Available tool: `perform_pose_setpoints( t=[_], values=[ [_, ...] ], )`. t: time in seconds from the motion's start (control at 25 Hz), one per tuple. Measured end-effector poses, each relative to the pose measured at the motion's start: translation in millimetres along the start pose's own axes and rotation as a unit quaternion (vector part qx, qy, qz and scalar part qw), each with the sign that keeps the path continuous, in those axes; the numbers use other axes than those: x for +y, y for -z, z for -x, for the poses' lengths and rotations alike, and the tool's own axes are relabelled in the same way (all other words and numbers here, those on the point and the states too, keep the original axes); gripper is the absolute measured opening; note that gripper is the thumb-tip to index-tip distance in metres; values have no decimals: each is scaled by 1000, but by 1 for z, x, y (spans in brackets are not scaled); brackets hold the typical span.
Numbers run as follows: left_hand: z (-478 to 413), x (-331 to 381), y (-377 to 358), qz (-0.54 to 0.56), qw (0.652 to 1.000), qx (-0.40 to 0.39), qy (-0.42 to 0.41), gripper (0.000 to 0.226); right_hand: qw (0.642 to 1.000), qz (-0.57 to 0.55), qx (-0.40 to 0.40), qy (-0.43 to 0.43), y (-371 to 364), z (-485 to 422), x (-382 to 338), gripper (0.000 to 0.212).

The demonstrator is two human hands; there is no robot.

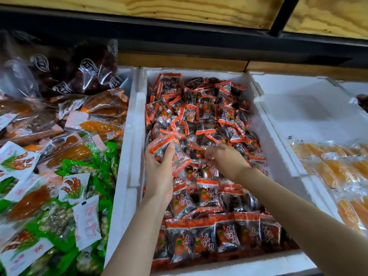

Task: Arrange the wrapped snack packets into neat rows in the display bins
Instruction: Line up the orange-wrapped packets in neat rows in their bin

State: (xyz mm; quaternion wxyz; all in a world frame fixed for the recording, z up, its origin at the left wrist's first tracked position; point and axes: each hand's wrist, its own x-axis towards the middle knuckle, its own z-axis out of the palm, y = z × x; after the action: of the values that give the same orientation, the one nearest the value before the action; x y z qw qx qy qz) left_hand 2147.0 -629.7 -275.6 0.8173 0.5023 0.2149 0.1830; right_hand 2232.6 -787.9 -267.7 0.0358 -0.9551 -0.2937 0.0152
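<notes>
A white foam bin (131,156) in the middle holds many small red-and-black snack packets (209,116). Those at the near edge stand in a neat row (219,236); those farther back lie in a loose heap. My left hand (159,168) grips a small stack of packets (165,148) at the bin's left side. My right hand (225,158) reaches down into the middle of the heap with its fingers curled round a packet there.
The left bin (49,156) is heaped with orange, green and white snack packs, and dark bagged goods lie behind it. A white foam bin (298,108) on the right holds orange packets (338,170) near its front. A dark shelf edge and wood panels run above.
</notes>
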Motion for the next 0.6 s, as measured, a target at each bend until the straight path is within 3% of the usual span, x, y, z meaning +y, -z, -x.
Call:
perform_pose_setpoints(
  t=[0.2,0.32,0.44,0.6],
  values=[
    [0,0,0,8,1000,-10,3,43,999,0,2,-33,-4,3,1,25],
    [3,3,-3,5,1000,-10,7,37,999,-9,39,19,-8,8,-7,40],
    [3,3,-3,7,1000,6,7,36,995,-24,36,86,-15,10,-20,39],
    [2,4,-3,6,1000,15,4,40,985,-32,160,50,-7,-4,-28,52]
  ],
)
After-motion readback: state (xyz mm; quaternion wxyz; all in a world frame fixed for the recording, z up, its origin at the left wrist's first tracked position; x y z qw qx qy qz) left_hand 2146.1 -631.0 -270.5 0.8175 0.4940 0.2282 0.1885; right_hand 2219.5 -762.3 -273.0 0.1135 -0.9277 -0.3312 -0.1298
